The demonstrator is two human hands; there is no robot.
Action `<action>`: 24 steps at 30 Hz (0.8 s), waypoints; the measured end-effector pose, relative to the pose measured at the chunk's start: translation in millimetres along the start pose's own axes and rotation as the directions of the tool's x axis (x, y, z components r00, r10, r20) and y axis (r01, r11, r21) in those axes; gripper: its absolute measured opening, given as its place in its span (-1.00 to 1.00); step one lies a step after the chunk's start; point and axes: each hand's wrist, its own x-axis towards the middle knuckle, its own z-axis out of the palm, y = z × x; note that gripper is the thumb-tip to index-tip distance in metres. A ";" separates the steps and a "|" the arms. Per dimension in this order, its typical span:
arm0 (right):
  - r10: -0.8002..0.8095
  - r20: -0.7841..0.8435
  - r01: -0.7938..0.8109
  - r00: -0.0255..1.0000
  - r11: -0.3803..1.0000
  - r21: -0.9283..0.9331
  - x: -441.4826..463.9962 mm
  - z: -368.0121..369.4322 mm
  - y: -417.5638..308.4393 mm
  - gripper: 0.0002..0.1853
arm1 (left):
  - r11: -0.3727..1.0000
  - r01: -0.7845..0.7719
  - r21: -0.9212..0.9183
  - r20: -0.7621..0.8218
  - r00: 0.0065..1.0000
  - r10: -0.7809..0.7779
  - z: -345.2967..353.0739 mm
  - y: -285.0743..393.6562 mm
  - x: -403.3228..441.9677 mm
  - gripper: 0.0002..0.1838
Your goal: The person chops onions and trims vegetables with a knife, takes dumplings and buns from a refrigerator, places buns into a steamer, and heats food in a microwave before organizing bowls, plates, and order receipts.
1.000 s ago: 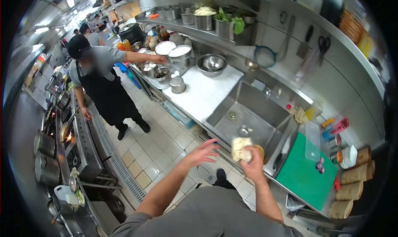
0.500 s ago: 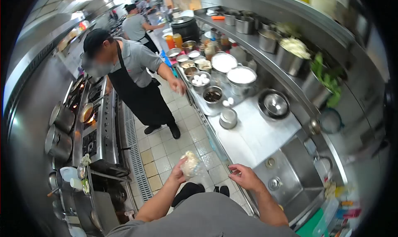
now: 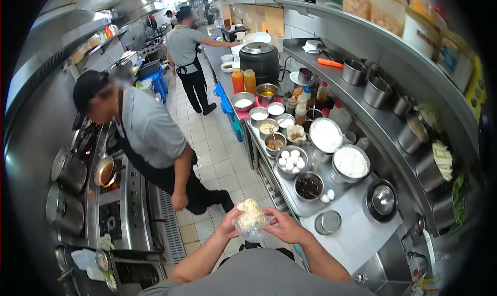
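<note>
A clear plastic bag of pale yellowish food (image 3: pixel 251 218) is between my two hands, in front of my body. My left hand (image 3: pixel 231 222) holds it from the left side, fingers wrapped against it. On the right side, the fingers of my right hand (image 3: pixel 282 225) pinch the bag's edge. What exactly the food is, I cannot make out. The counter on the right holds a bowl of eggs (image 3: pixel 291 160), a bowl of dark sauce (image 3: pixel 308 186) and a metal pot (image 3: pixel 328 222).
A co-worker (image 3: pixel 155 135) in a black apron stands at the stove (image 3: pixel 124 208) on the left, near a pan (image 3: pixel 104 170) over a flame. Farther back another person (image 3: pixel 185 47) reaches to the counter. A sink (image 3: pixel 383 267) lies at lower right, below a shelf (image 3: pixel 362 89).
The view has swung left along the aisle. The bag passed from my right hand to my left, and now my right hand grips it too. The near co-worker has turned and leaned toward the stove.
</note>
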 end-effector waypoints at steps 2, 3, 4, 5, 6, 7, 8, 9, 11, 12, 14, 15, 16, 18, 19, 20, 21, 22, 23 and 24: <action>0.065 -0.094 -0.066 0.993 0.998 -0.014 18.0 -14.0 18.6 -0.36 | 0.997 0.071 -0.030 0.000 0.998 -0.071 -9.6 46.1 35.0 -0.44; 0.093 -0.161 -0.098 0.983 0.995 -0.024 25.4 -26.6 21.5 -0.37 | 0.993 0.100 -0.069 -0.023 0.995 -0.102 -19.1 64.7 56.4 -0.46; 0.116 -0.236 -0.127 0.965 0.991 -0.032 32.4 -42.0 24.6 -0.37 | 0.990 0.103 -0.093 -0.005 0.995 -0.104 -13.0 85.3 75.1 -0.47; 0.115 -0.269 -0.128 0.956 0.991 -0.033 36.6 -56.9 27.9 -0.37 | 0.990 0.090 -0.109 0.010 0.996 -0.090 -18.9 99.8 97.9 -0.47; 0.137 -0.329 -0.143 0.934 0.990 0.006 40.1 -71.7 31.3 -0.38 | 0.989 0.078 -0.125 0.024 0.997 -0.076 -26.0 113.2 121.2 -0.47; 0.160 -0.384 -0.154 0.910 0.987 0.044 45.8 -87.6 37.3 -0.39 | 0.988 0.101 -0.114 0.046 0.994 -0.096 -30.9 127.5 146.6 -0.47; 0.213 -0.464 -0.164 0.860 0.976 0.144 53.0 -103.3 45.3 -0.43 | 0.993 0.085 -0.086 0.036 0.996 -0.082 -37.0 139.0 170.1 -0.47; 0.211 -0.541 -0.124 0.814 0.973 0.193 62.4 -120.2 37.5 -0.46 | 0.996 0.067 -0.062 0.021 0.998 -0.066 -42.4 149.5 192.0 -0.47; 0.166 -0.666 -0.029 0.727 0.977 0.212 84.6 -156.8 18.2 -0.52 | 0.995 0.068 -0.073 0.053 0.997 -0.064 -54.3 171.7 235.4 -0.45; 0.110 -0.717 0.027 0.688 0.984 0.176 103.0 -179.6 8.4 -0.54 | 0.996 0.044 -0.081 0.082 0.996 -0.038 -58.7 183.8 255.5 -0.42; 0.071 -0.762 -0.022 0.644 0.997 0.074 147.6 -225.9 -11.9 -0.59 | 0.998 0.024 -0.060 0.004 1.000 -0.024 -69.7 212.5 286.1 -0.42; -0.089 -0.795 -0.029 0.600 0.991 -0.133 176.4 -243.8 -33.4 -0.60 | 0.999 -0.020 -0.049 -0.023 1.000 0.019 -69.8 232.7 296.6 -0.44; -0.255 -0.789 -0.054 0.558 0.938 -0.342 206.4 -261.5 -61.5 -0.61 | 0.997 -0.065 -0.042 -0.044 0.997 0.064 -69.3 251.5 306.9 -0.46; -0.399 -0.729 0.071 0.556 0.897 -0.436 263.3 -295.6 -113.3 -0.57 | 0.989 -0.145 -0.001 -0.071 0.987 0.144 -73.8 298.6 320.2 -0.48; -0.466 -0.733 0.142 0.496 0.876 -0.461 295.8 -319.7 -124.4 -0.56 | 0.982 -0.187 0.020 -0.083 0.979 0.188 -82.8 324.9 325.5 -0.48; -0.530 -0.732 0.213 0.428 0.847 -0.488 329.0 -345.4 -134.6 -0.56 | 0.967 -0.247 0.060 -0.085 0.964 0.251 -94.8 352.3 331.2 -0.48; -0.551 -0.746 0.222 0.374 0.834 -0.505 359.6 -372.3 -152.2 -0.57 | 0.947 -0.304 0.104 -0.083 0.946 0.313 -111.8 381.8 337.4 -0.49; -0.570 -0.759 0.229 0.314 0.821 -0.522 389.3 -398.3 -170.0 -0.58 | 0.931 -0.354 0.086 -0.091 0.928 0.362 -142.6 412.9 344.8 -0.48; -0.638 -0.737 0.189 0.223 0.770 -0.610 418.3 -420.8 -187.1 -0.58 | 0.915 -0.398 0.070 -0.095 0.910 0.404 -177.0 444.7 351.6 -0.48; -0.701 -0.702 0.133 0.128 0.713 -0.688 443.0 -438.0 -199.2 -0.59 | 0.874 -0.475 0.101 -0.151 0.861 0.485 -205.8 476.5 356.2 -0.46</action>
